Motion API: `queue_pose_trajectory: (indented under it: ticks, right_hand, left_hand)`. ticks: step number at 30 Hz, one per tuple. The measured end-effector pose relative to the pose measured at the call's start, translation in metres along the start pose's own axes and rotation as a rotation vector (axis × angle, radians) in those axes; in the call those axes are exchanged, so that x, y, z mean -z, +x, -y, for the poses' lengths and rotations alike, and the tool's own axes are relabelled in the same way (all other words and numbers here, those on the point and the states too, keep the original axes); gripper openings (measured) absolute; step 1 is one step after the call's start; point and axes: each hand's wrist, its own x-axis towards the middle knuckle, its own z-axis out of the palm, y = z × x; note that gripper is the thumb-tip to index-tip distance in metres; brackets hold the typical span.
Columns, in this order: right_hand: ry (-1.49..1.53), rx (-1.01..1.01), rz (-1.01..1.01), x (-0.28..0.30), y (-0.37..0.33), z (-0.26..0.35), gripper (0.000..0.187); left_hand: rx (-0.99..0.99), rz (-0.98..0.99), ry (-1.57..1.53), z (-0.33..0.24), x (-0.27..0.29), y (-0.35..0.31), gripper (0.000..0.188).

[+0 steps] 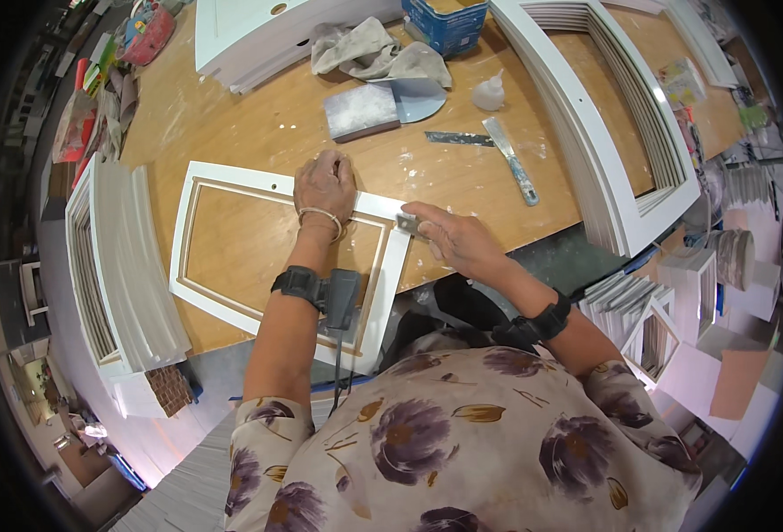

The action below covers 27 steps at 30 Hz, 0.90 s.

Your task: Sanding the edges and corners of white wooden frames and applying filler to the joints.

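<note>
A white frame (223, 308) with a wide opening lies on the wooden table in front of me, its near corner jutting past the table edge. My left hand (325, 186) is closed over the frame's far rail, fingers curled at its outer edge. At the right end of that rail, my right hand (456, 238) pinches a small flat grey piece (407, 223) against the frame's corner. Whether that piece is a blade or a pad is too small to tell. A dark device and a cable are strapped to my left forearm.
Beyond the frame lie a dusty block (362, 112), a grey rag (365, 49), a white squeeze bottle (489, 92) and a putty knife (511, 164) beside a dark blade (459, 138). Stacked white frames stand left (148, 266) and right (578, 168). A blue box (445, 28) sits at the back.
</note>
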Motion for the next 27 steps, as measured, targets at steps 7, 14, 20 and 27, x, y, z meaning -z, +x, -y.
queue_pose_trajectory:
  ticks: [7, 14, 20, 27]
  right_hand:
    - [-0.489, 0.286, -0.321, -0.027, 0.020, -0.018, 0.030]
    - [-0.640, 0.409, -0.527, -0.039, 0.024, -0.017, 0.036]
    - [-0.570, 0.342, -0.503, -0.049, 0.017, -0.019, 0.034]
    - [-0.525, 0.347, -0.525, -0.051, 0.018, -0.019, 0.036]
  left_hand:
    - [0.033, 0.048, -0.015, -0.006, 0.003, 0.001, 0.015]
    - [0.032, 0.057, 0.010, -0.002, 0.002, 0.001, 0.017]
    - [-0.022, -0.017, 0.009, 0.000, -0.001, -0.001, 0.013]
    - [-0.045, -0.032, 0.027, 0.004, -0.004, 0.000, 0.014]
